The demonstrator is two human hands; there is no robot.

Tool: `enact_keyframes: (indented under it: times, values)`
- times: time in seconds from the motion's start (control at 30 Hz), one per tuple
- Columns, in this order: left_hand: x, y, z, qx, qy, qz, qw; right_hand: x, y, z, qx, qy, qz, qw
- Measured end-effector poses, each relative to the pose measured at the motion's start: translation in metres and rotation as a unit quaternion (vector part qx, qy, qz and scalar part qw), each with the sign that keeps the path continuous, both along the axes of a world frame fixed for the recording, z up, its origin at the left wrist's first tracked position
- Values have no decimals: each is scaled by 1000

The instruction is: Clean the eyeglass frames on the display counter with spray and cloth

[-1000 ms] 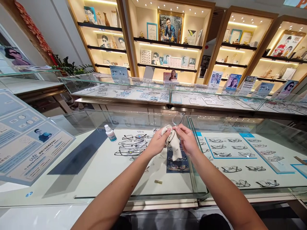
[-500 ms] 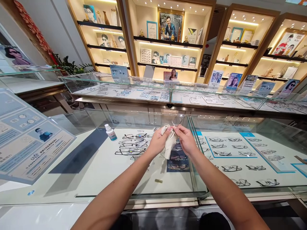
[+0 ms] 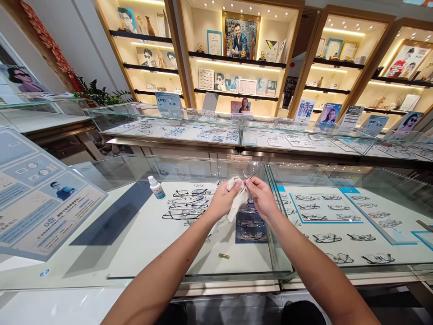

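Above the glass display counter, my left hand is closed on a cream cloth that hangs down between my hands. My right hand pinches a pair of eyeglasses; their thin frame sticks up beyond my fingertips. The cloth wraps part of the eyeglasses near my left thumb, so that part is hidden. To the left, a small white spray bottle with a blue label stands upright. Several dark-framed glasses lie in rows left of my hands.
A dark tray of glasses lies below my hands. On the right, a blue-edged panel holds several frames. A large printed board leans in at the left. Another glass showcase runs behind.
The cloth's hanging end has swung a little left and up. My right hand has shifted slightly, and both hands keep their hold.
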State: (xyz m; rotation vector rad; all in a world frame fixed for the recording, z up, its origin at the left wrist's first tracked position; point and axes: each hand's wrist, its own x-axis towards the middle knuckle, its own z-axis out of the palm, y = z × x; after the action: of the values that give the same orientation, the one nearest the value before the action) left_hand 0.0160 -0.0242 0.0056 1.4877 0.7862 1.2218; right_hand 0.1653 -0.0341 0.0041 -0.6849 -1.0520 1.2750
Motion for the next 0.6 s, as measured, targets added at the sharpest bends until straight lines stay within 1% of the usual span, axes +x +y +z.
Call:
enact_keyframes:
  times: [0.07,0.13,0.2,0.3,0.33,0.37,0.4,0.53,0.6]
  values:
    - [-1,2,0,0,10,9,1000,0,0,-1,11,-16,-7,1000]
    - [-6,4,1,-5,21,-14,1000,2,2,-1,8,-15,-13,1000]
    - [-11,4,5,-14,25,-68,997,5,5,-1,-15,2,-12,1000]
    - [-16,1,10,-36,29,-169,985,9,8,1,-52,22,-9,998]
    - [-16,0,11,-39,29,-185,982,10,9,1,-54,24,-8,998]
    - [-15,-1,11,-38,29,-185,982,10,8,1,-50,25,-8,998]
    - [-13,-2,10,-32,28,-168,985,9,7,0,-41,25,-9,999]
    - [-4,0,2,2,19,-45,999,3,1,-2,8,1,-5,1000]
    - [-3,4,-1,2,15,-22,1000,1,0,-2,23,-13,-2,1000]
